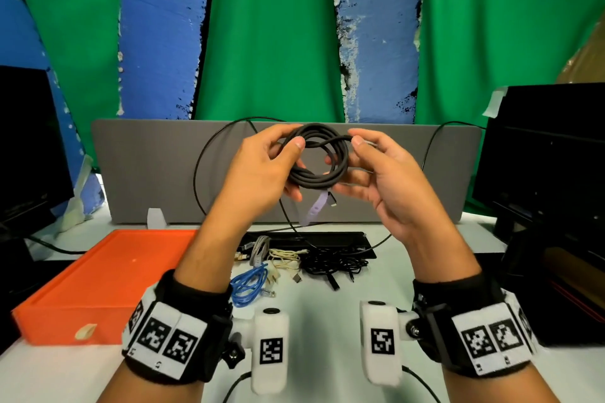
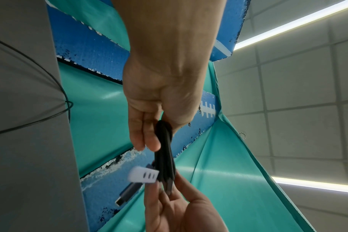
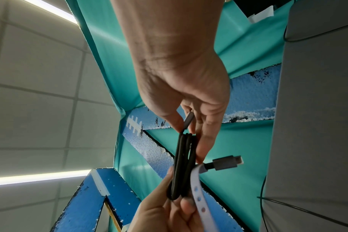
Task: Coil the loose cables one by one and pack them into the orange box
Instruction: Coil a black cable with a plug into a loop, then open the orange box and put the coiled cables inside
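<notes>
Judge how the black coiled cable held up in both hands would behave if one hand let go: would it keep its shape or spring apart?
The black cable would probably loosen: its loops already sit uneven and crossed. The pale strap hangs open, so nothing binds them yet. It looks light, since the left hand and right hand hold it by fingertips alone.

The head view looks forward and down over both forearms at the white desk [image 1: 311,321], taking in the grey partition panel [image 1: 163,173] and green-and-blue backdrop beyond. Each wrist view sits close under its palm, facing up along the fingers toward backdrop and ceiling lights. All three share one spot — the coiled black round cable [image 1: 316,157] [image 2: 165,150] [image 3: 183,164] held between both hands.
</notes>
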Demonstrator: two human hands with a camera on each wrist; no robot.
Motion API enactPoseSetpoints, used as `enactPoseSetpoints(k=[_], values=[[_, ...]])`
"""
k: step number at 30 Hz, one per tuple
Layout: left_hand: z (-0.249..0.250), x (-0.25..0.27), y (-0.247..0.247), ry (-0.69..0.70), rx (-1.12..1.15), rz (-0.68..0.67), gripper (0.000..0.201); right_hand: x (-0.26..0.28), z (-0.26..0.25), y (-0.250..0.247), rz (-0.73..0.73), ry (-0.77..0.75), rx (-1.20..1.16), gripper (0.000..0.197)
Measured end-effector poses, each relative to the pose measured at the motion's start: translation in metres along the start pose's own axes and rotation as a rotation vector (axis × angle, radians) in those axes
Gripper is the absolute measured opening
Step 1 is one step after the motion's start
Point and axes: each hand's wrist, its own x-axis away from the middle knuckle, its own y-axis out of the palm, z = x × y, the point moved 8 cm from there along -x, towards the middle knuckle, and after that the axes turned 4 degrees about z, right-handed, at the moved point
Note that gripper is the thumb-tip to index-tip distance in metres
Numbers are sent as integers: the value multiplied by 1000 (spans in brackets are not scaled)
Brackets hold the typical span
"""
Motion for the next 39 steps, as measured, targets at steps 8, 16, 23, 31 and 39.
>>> enactPoseSetpoints(k=[8, 16, 23, 31, 39], values=[[-17, 0, -8, -129, -327, -117, 35, -15, 16, -17, -77, 39, 338, 10], [-20, 7, -13, -191, -332, -329, 34, -20, 166, -19, -415, 523, 837, 8], [-30, 17, -6, -221, -363, -484, 31, -20, 223, -8, -440, 669, 889, 3], [-29, 10, -34, -189, -456, -409, 33, -28, 202, 3, -471, 418, 1334, 14], [-79, -30, -93, -355, -825, -552, 24, -26, 144, 61, -602, -16, 1743, 34]])
